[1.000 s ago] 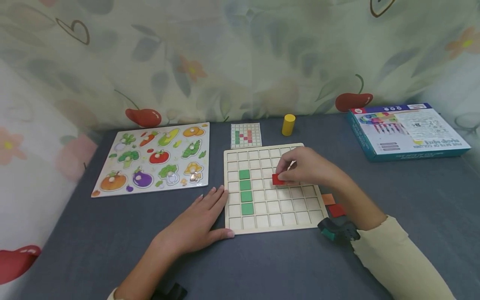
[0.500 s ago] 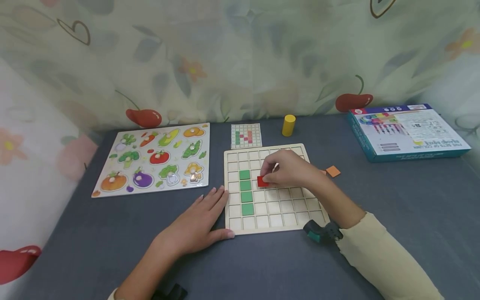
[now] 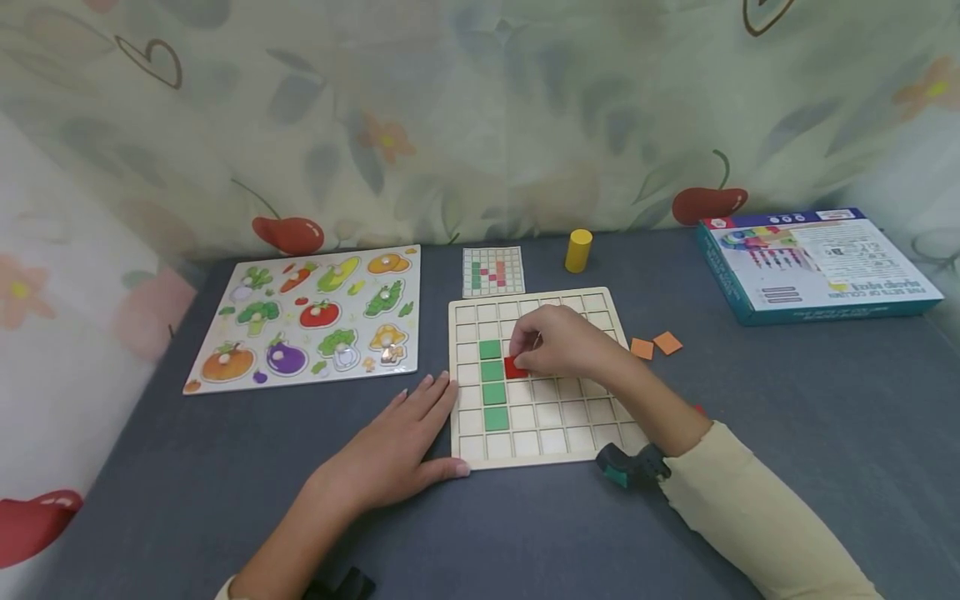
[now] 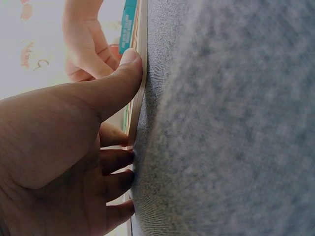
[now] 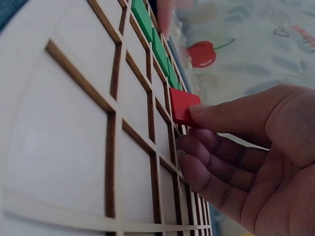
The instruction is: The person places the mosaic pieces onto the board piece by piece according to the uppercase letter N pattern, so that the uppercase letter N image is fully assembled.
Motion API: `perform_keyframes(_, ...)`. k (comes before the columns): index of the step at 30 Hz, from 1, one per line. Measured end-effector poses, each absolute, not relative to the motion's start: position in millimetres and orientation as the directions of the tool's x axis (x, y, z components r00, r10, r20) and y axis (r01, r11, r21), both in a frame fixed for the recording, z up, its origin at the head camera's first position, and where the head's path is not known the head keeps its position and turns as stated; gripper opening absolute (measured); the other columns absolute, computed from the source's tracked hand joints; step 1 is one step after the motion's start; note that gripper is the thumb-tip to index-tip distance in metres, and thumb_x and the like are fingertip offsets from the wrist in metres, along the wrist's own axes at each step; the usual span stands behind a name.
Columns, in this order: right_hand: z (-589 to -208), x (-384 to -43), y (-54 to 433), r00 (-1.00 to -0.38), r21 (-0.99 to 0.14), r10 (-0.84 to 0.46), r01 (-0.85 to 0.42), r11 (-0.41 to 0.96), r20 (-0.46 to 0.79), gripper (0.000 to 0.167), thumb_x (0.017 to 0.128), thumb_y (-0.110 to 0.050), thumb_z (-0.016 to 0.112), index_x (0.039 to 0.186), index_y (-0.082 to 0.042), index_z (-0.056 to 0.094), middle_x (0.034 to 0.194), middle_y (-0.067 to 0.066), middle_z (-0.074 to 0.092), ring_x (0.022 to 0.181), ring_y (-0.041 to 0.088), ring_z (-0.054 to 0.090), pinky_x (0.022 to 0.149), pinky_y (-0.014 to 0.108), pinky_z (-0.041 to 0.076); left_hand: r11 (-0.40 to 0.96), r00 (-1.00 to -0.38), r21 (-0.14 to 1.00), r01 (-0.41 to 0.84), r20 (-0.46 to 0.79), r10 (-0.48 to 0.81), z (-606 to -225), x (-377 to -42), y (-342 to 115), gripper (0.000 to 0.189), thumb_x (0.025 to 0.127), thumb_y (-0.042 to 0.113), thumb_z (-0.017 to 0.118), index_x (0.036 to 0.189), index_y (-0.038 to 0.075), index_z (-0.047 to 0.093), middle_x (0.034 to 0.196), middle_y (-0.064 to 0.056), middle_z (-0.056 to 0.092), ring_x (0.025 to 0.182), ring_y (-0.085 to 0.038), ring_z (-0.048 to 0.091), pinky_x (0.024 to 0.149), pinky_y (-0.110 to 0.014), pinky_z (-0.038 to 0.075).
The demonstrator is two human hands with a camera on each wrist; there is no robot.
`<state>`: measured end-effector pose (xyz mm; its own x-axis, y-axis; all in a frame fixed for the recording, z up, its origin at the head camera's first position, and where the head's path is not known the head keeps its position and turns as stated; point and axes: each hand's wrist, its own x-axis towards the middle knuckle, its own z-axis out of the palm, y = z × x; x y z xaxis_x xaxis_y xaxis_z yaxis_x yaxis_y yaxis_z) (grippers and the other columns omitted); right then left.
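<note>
My right hand [image 3: 558, 343] pinches a red square tile [image 3: 515, 367] over the wooden grid board [image 3: 551, 438], right beside a column of several green tiles [image 3: 494, 393]. In the right wrist view the thumb presses the face of the red tile [image 5: 183, 104], which stands tilted at the grid ridges; the other fingers curl behind. My left hand [image 3: 393, 450] lies flat at the board's left edge, fingers extended and thumb at the near corner. Seen from the left wrist, that thumb [image 4: 120, 81] and the fingertips touch the board's side.
Two orange tiles [image 3: 641, 348] lie right of the board, and a bit of red [image 3: 700, 409] shows behind the right forearm. Behind the board are a pattern card [image 3: 493, 272] and a yellow cylinder [image 3: 578, 252]. A vegetable puzzle [image 3: 255, 317] sits left, a box [image 3: 840, 258] right.
My right hand has carried the red tile leftward across the board to beside the green column. The orange tiles have come into view from behind the arm. The left hand has stayed put.
</note>
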<state>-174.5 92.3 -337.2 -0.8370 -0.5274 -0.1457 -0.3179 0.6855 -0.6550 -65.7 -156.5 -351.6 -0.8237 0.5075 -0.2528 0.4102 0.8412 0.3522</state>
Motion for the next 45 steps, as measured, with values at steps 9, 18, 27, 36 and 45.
perform_keyframes(9, -337.7, -170.4, 90.4, -0.811, -0.590, -0.566, -0.386, 0.709, -0.150, 0.004, 0.086, -0.006, 0.076, 0.086, -0.010, 0.075, 0.083, -0.001, 0.063, 0.081, 0.018, 0.054, 0.075, 0.036, 0.047, 0.835, -0.820, 0.357, 0.420, -0.245, 0.517, -351.0, -65.5, -156.5, 0.096, 0.091, 0.056, 0.066, 0.159, 0.005, 0.023, 0.165, -0.010, 0.019, 0.152, -0.028, 0.011, 0.120, -0.052, 0.015)
perform_keyframes(18, -336.1, -162.9, 99.6, -0.793, -0.594, -0.593, -0.412, 0.691, -0.139, 0.018, 0.090, -0.005, 0.070, 0.104, -0.011, 0.078, 0.092, -0.002, 0.066, 0.086, 0.018, 0.057, 0.080, 0.036, 0.049, 0.840, -0.819, 0.357, 0.409, -0.263, 0.510, -351.4, -65.6, -156.8, 0.096, 0.091, 0.057, 0.065, 0.160, 0.007, 0.022, 0.166, -0.009, 0.017, 0.152, -0.027, 0.009, 0.120, -0.051, 0.014)
perform_keyframes(27, -331.4, -155.0, 143.5, -0.803, -0.635, -0.589, -0.409, 0.656, -0.092, 0.013, 0.092, -0.005, 0.068, 0.100, -0.010, 0.076, 0.087, -0.003, 0.064, 0.082, 0.017, 0.056, 0.076, 0.036, 0.049, 0.832, -0.817, 0.370, 0.413, -0.254, 0.518, -351.4, -65.4, -157.9, 0.096, 0.092, 0.056, 0.065, 0.160, 0.006, 0.021, 0.166, -0.010, 0.016, 0.152, -0.027, 0.008, 0.120, -0.052, 0.013)
perform_keyframes(36, -326.2, -139.5, 202.9, -0.854, -0.600, -0.485, -0.289, 0.746, -0.191, 0.006, 0.092, -0.010, 0.072, 0.097, -0.011, 0.074, 0.087, -0.003, 0.067, 0.082, 0.019, 0.056, 0.071, 0.036, 0.049, 0.825, -0.813, 0.380, 0.419, -0.247, 0.527, -353.5, -66.1, -158.9, 0.095, 0.092, 0.055, 0.066, 0.160, 0.006, 0.021, 0.166, -0.010, 0.016, 0.152, -0.027, 0.008, 0.120, -0.051, 0.013)
perform_keyframes(45, -328.5, -120.0, 249.5, -0.844, -0.535, -0.473, -0.284, 0.795, -0.255, 0.010, 0.086, -0.017, 0.080, 0.088, -0.017, 0.070, 0.075, -0.008, 0.059, 0.072, 0.013, 0.054, 0.063, 0.030, 0.047, 0.823, -0.810, 0.386, 0.417, -0.252, 0.529, -352.8, -66.8, -158.4, 0.095, 0.093, 0.055, 0.065, 0.160, 0.006, 0.020, 0.166, -0.010, 0.015, 0.152, -0.027, 0.008, 0.120, -0.052, 0.012)
